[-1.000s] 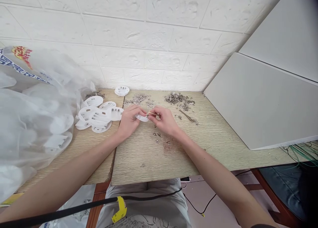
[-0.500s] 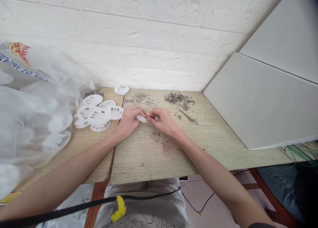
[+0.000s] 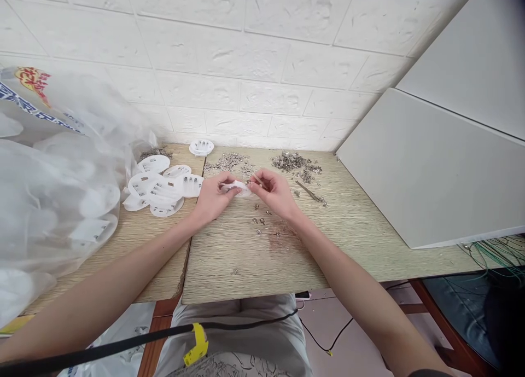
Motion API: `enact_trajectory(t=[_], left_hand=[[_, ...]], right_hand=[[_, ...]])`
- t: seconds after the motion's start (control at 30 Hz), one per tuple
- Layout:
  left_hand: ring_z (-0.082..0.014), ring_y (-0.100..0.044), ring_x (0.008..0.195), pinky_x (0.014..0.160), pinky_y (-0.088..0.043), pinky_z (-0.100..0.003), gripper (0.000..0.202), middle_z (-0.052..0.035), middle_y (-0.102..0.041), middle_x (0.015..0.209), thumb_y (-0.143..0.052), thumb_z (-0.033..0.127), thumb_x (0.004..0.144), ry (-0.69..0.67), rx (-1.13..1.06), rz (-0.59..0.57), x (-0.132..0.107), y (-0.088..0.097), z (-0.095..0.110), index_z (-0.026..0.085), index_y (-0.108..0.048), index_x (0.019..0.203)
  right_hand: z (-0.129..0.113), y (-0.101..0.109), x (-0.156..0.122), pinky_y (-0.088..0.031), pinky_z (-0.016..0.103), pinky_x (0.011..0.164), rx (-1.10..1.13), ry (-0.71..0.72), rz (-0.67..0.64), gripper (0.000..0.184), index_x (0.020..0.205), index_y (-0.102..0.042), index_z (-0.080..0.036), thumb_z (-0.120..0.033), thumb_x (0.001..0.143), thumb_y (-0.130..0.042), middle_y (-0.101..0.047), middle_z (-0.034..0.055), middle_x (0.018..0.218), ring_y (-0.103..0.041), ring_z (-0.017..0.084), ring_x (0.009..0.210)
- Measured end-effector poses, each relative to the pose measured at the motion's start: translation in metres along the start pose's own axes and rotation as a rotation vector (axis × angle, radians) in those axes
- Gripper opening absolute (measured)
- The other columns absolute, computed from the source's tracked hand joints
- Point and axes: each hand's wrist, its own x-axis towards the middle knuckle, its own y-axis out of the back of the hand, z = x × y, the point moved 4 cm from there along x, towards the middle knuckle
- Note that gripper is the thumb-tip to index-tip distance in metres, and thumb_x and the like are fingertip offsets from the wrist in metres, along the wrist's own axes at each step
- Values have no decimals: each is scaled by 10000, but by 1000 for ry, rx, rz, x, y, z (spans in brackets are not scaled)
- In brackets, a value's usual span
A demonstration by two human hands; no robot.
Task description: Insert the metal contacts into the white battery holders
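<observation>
My left hand (image 3: 214,196) is closed on a white round plastic disc (image 3: 239,189), held tilted just above the table. My right hand (image 3: 274,192) meets the disc's right edge, its thumb and forefinger pinched. A thin pale stick (image 3: 257,178) shows between those fingers; its lower end is hidden. Several small metal pieces (image 3: 261,221) lie on the wood below my hands. Behind my fingers spreads a heap of tiny metal parts (image 3: 229,162), with a darker heap of metal clips (image 3: 291,161) to its right.
White discs with metal contacts (image 3: 159,188) are piled left, beside a bulging clear plastic bag (image 3: 61,169). Another disc (image 3: 201,146) lies by the wall. Tweezers (image 3: 308,190) rest right of my hand. A grey panel (image 3: 435,169) leans at right, near green wires (image 3: 492,251).
The disc has turned, and both hands have shifted slightly, the right one up and to the right. The stick stands more upright. More small metal pieces show below the hands.
</observation>
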Motion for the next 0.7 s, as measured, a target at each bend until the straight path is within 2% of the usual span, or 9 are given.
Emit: enact_trajectory(t=[0.13, 0.23, 0.3, 0.43, 0.5, 0.7], left_hand=[[-189, -632, 794, 723, -495, -325, 278, -38, -696, 879, -714, 283, 672, 108, -107, -57, -1, -4, 0, 175, -639, 916], [-201, -641, 852, 766, -503, -340, 369, -58, -703, 956, -707, 274, 679, 126, -111, -93, -2, -7, 3, 161, -645, 1024], [-208, -639, 887, 806, -501, -351, 386, -64, -703, 981, -702, 268, 684, 118, -94, -101, -1, -7, 4, 154, -653, 1050], [-212, -638, 903, 825, -501, -353, 398, -61, -706, 999, -705, 278, 687, 124, -98, -132, -2, -9, 3, 157, -661, 1064], [-209, -645, 880, 806, -507, -345, 389, -62, -712, 978, -709, 295, 692, 140, -118, -145, -3, -11, 1, 152, -664, 1051], [-195, -665, 836, 760, -516, -310, 377, -78, -732, 967, -694, 401, 747, 152, -242, -178, -5, -15, -1, 136, -684, 1015]], right_hand=[[-6, 4, -1, -358, 280, 604, -147, 135, 105, 110, 756, -539, -191, -266, 817, -591, -547, 6, 733, -459, 130, 665], [-7, 5, 0, -383, 285, 631, -209, 206, 125, 88, 777, -531, -196, -244, 841, -567, -571, 12, 758, -493, 141, 696], [-6, 6, 0, -400, 292, 649, -255, 233, 116, 82, 786, -529, -199, -236, 854, -556, -582, 19, 773, -516, 151, 719], [-5, 0, -3, -426, 309, 695, -396, 302, -1, 65, 816, -559, -193, -210, 874, -532, -611, 54, 890, -560, 172, 790], [-4, -3, -4, -430, 312, 702, -446, 297, -22, 74, 825, -569, -189, -203, 882, -523, -614, 63, 915, -568, 176, 798], [-5, -8, -6, -422, 307, 697, -523, 232, 48, 66, 809, -562, -188, -181, 868, -533, -628, 69, 908, -575, 188, 807]])
